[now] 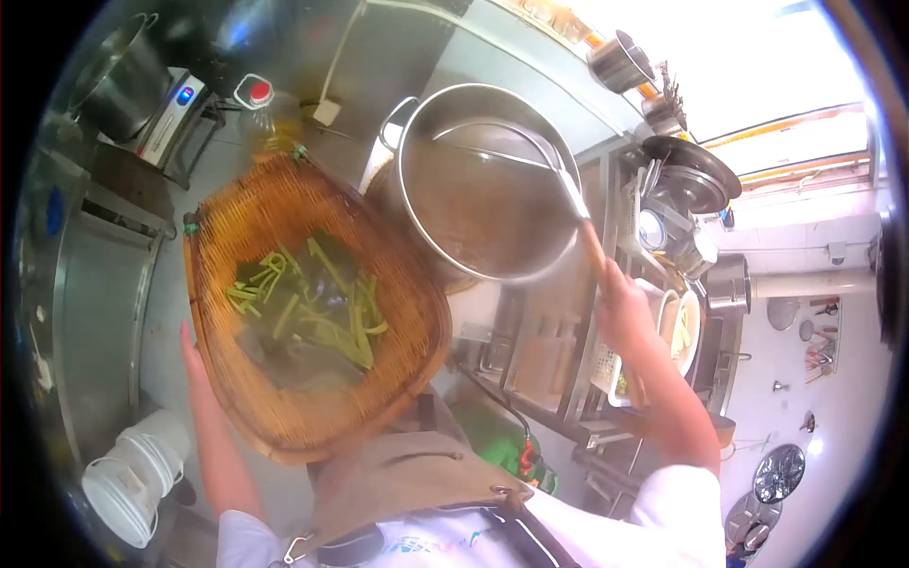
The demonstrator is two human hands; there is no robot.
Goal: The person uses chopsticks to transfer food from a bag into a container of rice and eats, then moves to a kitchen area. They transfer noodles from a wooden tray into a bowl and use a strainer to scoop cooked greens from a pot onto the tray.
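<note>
My left hand (195,364) supports the left edge of a wide bamboo basket (379,246), most of its fingers hidden behind the weave. Cut green vegetable stalks and wet leaves (312,312) lie inside the basket, which is tilted towards me. In my right hand (625,308) is the wooden handle of a long-handled strainer (571,194). The strainer's round metal head reaches into a large steel pot (407,189) and is partly lost in steam. Brownish, cloudy liquid fills the pot, just right of the basket.
Behind the basket stands an oil bottle with a red cap (260,92). White buckets (123,492) are at lower left, near a steel counter (95,284). On the right, a shelf carries white baskets (696,327), a steel pot (727,282) and lids. A green object (488,440) sits below.
</note>
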